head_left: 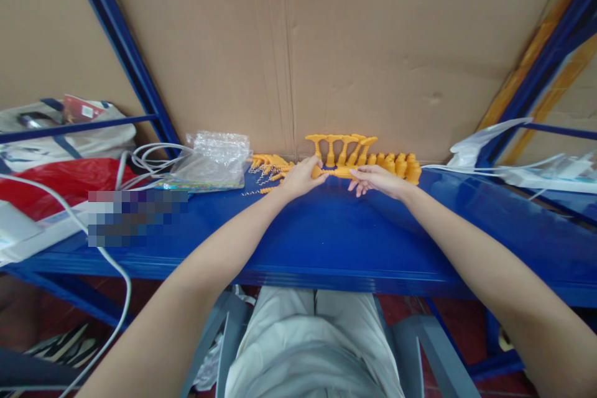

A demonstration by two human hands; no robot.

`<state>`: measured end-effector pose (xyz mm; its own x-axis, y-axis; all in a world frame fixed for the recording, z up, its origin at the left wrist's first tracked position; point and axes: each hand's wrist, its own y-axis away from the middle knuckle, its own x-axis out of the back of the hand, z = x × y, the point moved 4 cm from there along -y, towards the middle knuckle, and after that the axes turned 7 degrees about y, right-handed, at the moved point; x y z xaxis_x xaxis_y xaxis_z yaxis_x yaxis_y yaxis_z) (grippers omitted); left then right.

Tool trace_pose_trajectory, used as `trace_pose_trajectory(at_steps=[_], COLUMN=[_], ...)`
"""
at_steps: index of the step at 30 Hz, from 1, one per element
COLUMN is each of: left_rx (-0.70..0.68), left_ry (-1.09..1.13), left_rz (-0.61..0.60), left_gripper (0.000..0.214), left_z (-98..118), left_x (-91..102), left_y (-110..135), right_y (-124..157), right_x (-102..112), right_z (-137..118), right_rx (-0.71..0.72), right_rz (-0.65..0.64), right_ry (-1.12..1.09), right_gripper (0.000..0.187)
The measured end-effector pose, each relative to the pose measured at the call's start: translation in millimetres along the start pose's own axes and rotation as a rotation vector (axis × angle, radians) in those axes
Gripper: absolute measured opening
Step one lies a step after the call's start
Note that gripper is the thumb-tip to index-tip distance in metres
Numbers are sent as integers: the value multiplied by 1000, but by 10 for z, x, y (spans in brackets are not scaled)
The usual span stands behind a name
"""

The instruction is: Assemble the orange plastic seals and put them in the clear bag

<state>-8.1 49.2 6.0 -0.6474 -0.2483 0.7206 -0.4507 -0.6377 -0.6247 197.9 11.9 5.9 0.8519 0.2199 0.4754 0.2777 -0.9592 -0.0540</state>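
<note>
A yellow plastic corkscrew (341,172) lies level between my hands, just above the blue table. My left hand (303,178) pinches its left end, and my right hand (377,179) grips the right end between thumb and finger, the other fingers loosely curled. Parts of it are hidden by my fingers. Left of my left hand is a pile of loose yellow handles with spiral metal screws (267,169). Behind my hands stand several T-topped yellow corkscrews (344,148) in a row. Several yellow ribbed sleeves (402,166) stand upright behind and beyond my right hand.
A blue table (336,236) spans the front, with a cardboard panel (326,50) behind it. Clear plastic bags (212,158) and white cables (152,152) lie at the left beside a red bag (60,180). A power strip (536,175) sits at the right.
</note>
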Motion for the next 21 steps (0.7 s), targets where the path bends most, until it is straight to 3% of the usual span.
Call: trace_pose_trajectory(at_steps=[4, 7, 10, 12, 16, 21], left_rx=[-2, -12, 72, 166, 220, 260], left_ry=[10, -46, -225, -344, -444, -453], left_rz=[-17, -60, -164, -289, -481, -451], left_gripper=[46, 65, 63, 54, 41, 46], left_z=[-22, -71, -176, -255, -295, -249], left_x=[6, 10, -9, -40, -97, -108], left_y=[-7, 2, 27, 54, 93, 103], right_y=[-68, -160, -198, -190, -145, -119], right_x=[82, 230, 418, 487, 428, 120], right_z=[30, 112, 205, 236, 226, 134], right_rx=[61, 146, 229, 269, 279, 204], right_rz=[133, 335, 604, 702, 725, 624], right_ry=[6, 45, 182, 376, 733, 1095], right_gripper=[23, 26, 37, 41, 39, 36])
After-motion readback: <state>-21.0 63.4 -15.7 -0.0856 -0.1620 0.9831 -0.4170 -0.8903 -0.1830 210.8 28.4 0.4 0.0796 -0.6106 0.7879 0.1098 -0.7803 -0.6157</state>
